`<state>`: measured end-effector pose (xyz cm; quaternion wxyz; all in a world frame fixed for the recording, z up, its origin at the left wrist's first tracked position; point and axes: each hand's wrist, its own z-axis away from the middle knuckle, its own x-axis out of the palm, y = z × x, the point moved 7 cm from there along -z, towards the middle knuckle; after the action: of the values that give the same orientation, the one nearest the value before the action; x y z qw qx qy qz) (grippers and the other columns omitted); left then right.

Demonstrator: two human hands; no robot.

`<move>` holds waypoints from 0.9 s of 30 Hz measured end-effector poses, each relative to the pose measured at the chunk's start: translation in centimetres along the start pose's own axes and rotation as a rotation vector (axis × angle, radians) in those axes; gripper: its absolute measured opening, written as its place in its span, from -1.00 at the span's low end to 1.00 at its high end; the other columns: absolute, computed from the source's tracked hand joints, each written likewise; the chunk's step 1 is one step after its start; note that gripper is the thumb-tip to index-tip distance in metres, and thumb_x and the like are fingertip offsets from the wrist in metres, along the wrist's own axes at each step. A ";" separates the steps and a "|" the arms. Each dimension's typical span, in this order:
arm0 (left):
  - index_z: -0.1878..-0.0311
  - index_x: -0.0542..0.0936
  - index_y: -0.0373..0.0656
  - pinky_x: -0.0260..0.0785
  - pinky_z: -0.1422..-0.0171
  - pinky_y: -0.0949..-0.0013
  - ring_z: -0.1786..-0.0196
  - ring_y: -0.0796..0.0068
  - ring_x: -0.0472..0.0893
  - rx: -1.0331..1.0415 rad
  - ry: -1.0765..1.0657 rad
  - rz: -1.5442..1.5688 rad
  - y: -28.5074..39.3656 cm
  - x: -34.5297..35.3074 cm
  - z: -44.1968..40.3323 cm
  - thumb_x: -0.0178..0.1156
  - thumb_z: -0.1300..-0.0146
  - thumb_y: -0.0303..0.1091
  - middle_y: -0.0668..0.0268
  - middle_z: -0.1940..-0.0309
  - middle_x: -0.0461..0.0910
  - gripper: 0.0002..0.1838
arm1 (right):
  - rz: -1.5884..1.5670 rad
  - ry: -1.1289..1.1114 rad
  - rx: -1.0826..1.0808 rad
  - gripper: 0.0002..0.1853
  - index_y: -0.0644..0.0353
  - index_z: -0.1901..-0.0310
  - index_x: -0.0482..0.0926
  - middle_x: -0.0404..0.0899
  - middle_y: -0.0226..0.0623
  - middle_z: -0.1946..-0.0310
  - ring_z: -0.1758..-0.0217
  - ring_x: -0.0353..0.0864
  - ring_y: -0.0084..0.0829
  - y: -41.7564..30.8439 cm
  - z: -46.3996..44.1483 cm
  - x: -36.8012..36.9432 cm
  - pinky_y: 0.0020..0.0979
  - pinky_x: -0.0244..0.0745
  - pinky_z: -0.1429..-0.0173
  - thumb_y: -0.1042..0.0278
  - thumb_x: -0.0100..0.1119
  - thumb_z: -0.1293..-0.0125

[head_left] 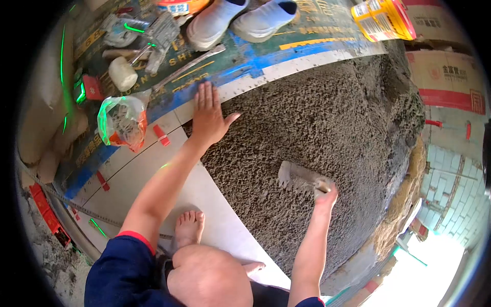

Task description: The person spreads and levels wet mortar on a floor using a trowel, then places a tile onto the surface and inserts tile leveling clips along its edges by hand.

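My left hand (208, 115) lies flat with its fingers stretched out and thumb apart, over the edge where a white strip meets the mortar and the blue-taped green sheet. Nothing is in it. Lower right, my right hand (326, 194) is closed round the handle of a trowel (298, 175), whose grey blade rests on the rough grey mortar (286, 123). White tiles (220, 215) lie under my bare feet, along the left edge of the mortar. A red tile clip (161, 135) stands at a tile joint left of my left hand.
Two shoes (215, 23) stand on the green sheet (307, 30) at the top. Near them are tools (162, 38), a white-headed mallet (123, 74), a plastic bag (124, 122) and a yellow tub (382, 20). Cardboard boxes (445, 74) stand right; a red level (48, 215) lies left.
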<state>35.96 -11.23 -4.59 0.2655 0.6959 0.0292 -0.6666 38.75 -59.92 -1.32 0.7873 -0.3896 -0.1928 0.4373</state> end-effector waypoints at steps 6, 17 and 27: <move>-0.54 -0.06 -0.40 -0.41 -0.68 0.06 -0.64 0.01 -0.22 0.135 -0.161 0.102 11.3 2.9 -7.3 -0.10 -0.36 0.39 -0.11 -0.58 -0.18 0.06 | -0.411 0.113 0.042 -0.61 0.38 -0.17 0.38 0.47 0.05 -0.12 -0.23 0.43 0.03 2.5 0.1 -6.2 0.10 0.34 -0.38 0.24 -0.18 -0.51; -0.46 0.27 -0.18 0.09 -0.58 0.06 -0.55 0.07 0.17 0.577 -0.209 0.828 15.9 -1.5 7.9 0.07 -0.45 0.04 0.05 -0.45 0.26 -0.33 | 1.667 -0.243 -0.866 -0.33 0.25 -0.21 0.40 0.38 -0.04 -0.17 -0.27 0.34 0.00 -1.7 6.2 -2.2 -0.08 0.26 -0.38 0.18 0.45 -0.12; -0.52 0.01 -0.36 -0.18 -0.62 -0.10 -0.59 -0.23 -0.12 0.031 -0.051 0.243 -3.6 -2.7 18.6 0.18 -0.36 -0.08 -0.15 -0.55 -0.09 -0.14 | 1.692 -0.488 -0.793 -0.59 0.23 0.01 0.52 0.58 -0.08 0.09 0.04 0.59 0.01 -4.0 7.8 4.6 -0.12 0.50 -0.06 0.38 0.24 -0.04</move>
<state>17.31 -14.88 -2.68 0.3343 0.6811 -0.0726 -0.6474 38.36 -53.85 6.46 -0.0386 -0.5355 -0.1403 0.8319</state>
